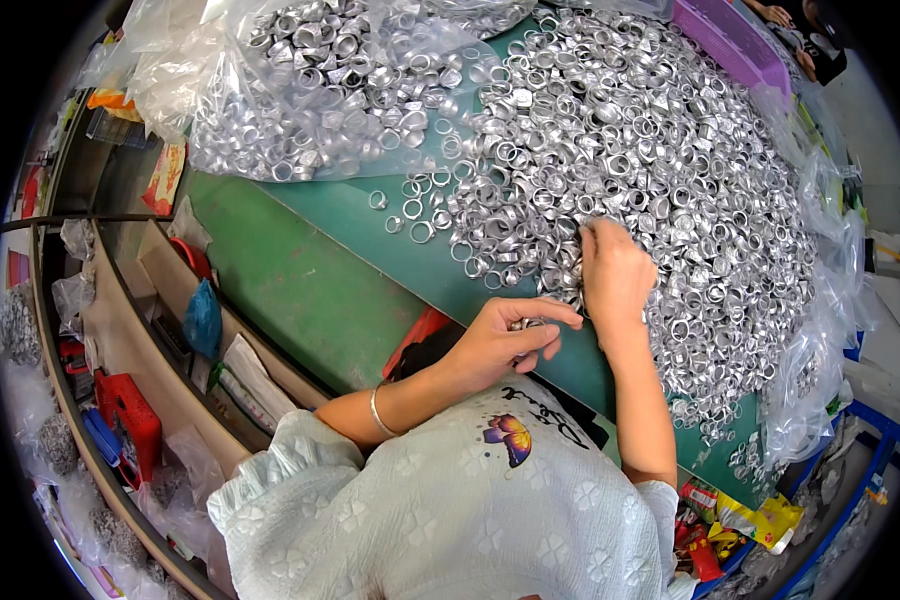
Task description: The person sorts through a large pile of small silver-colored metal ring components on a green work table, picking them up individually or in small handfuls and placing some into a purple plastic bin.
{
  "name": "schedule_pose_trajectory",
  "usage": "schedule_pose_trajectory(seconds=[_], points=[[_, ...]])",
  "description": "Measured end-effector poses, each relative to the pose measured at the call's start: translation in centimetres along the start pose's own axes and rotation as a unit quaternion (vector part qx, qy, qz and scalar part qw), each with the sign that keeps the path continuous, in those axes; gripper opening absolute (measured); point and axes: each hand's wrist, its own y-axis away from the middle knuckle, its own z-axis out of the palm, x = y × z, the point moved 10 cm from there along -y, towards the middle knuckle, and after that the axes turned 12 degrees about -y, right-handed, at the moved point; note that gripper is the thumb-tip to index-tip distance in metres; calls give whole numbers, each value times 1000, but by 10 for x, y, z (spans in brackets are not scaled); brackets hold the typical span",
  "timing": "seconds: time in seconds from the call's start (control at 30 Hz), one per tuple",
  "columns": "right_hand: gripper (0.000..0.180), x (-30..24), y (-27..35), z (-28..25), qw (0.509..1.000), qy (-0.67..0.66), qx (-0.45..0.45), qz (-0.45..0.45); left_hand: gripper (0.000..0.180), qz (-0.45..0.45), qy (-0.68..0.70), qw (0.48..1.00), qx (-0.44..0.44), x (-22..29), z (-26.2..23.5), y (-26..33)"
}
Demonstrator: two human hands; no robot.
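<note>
A wide heap of silver metal rings (pixel 690 190) covers the green table. At the heap's near edge, my left hand (pixel 505 340) is curled, with a few silver rings (pixel 528 323) showing between its fingers and palm. My right hand (pixel 618 275) reaches into the heap from the near side, its fingers drawn together and touching the rings. What its fingertips pinch, if anything, is hidden. Several loose rings (pixel 422 232) lie on the table left of the heap.
A clear plastic bag (pixel 270 110) with more rings lies at the far left. A purple basket (pixel 735 45) stands at the far right, near another person's hand (pixel 776 15). Shelves with a red container (pixel 130 425) are on the left. Yellow packages (pixel 760 522) sit at lower right.
</note>
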Motion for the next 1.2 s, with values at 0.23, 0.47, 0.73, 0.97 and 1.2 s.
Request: schedule_pose_trajectory(seconds=[0.23,0.47,0.73,0.97,1.2], points=[[11,19,58,34,550,-728,-135,387,25,142,-237,952,133,31,-21,2],[9,-23,110,44,280,-804,-185,491,40,200,-355,905,124,55,-4,6],[19,-31,109,40,312,-812,-188,456,32,207,-333,914,99,50,2,8],[25,-22,103,38,420,-786,-205,404,30,201,-343,913,89,48,0,9],[26,-30,86,40,527,-749,-223,334,33,192,-500,843,56,64,8,13]])
